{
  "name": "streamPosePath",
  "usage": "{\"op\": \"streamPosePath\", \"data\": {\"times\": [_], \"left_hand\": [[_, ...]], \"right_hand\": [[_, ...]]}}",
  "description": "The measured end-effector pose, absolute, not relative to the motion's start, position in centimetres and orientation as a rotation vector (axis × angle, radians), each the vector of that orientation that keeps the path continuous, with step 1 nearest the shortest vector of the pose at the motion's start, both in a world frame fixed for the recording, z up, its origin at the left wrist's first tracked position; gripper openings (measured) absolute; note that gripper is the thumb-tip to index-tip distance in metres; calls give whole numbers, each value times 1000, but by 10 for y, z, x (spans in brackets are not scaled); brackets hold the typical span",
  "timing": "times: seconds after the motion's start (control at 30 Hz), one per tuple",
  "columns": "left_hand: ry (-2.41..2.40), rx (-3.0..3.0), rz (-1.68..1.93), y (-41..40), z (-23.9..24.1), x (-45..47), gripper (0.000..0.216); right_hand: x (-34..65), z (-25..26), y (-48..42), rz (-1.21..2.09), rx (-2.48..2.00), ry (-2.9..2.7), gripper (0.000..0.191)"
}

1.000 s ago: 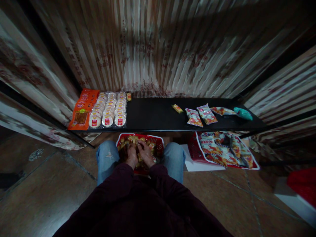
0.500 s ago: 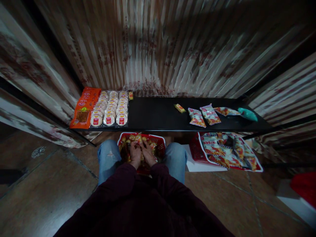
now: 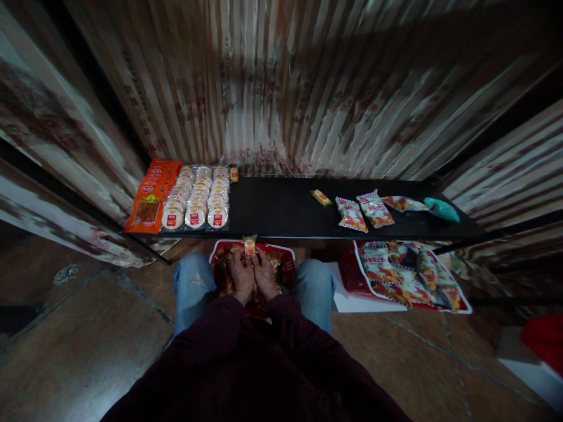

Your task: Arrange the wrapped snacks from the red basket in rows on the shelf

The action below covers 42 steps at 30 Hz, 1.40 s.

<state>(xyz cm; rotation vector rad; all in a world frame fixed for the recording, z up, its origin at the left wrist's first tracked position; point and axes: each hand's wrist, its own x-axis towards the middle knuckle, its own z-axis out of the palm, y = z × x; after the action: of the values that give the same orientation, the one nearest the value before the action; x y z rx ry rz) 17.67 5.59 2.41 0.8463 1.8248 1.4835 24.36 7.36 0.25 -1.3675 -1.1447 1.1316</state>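
One small yellow-and-red plastic packet [image 3: 250, 247], gripped between my left hand [image 3: 241, 273] and right hand [image 3: 263, 272], over the white-rimmed red plastic basket [image 3: 288, 261]; inside, dimly, seemingly gold-wrapped pieces [image 3: 223, 260].

No wording can be read with certainty. Pale lettering and round emblems run down the orange snack bag [image 3: 158, 183]; small red labels mark the clear packs of round crackers [image 3: 194, 202]; a red-and-yellow label sits on the held small yellow packet [image 3: 249, 247]; red print crosses the striped-edge snack bags [image 3: 375, 209]. All stay illegible.
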Motion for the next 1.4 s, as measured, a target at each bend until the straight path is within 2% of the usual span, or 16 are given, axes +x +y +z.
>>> {"op": "streamPosePath", "data": {"times": [0.27,0.43,0.7,1.4], "left_hand": [[1988,1066,1328,72,41,174,35],[1988,1104,1326,89,51,170,32],[1948,1124,1360,120,62,164,32],[1995,1097,1308,200,71,147,32]], "right_hand": [[243,15,95,960,-1440,-1411,38],[241,25,117,810,-1492,-1499,37],[232,39,147,753,-1476,-1533,37],[209,34,237,741,-1531,-1504,34]]}}
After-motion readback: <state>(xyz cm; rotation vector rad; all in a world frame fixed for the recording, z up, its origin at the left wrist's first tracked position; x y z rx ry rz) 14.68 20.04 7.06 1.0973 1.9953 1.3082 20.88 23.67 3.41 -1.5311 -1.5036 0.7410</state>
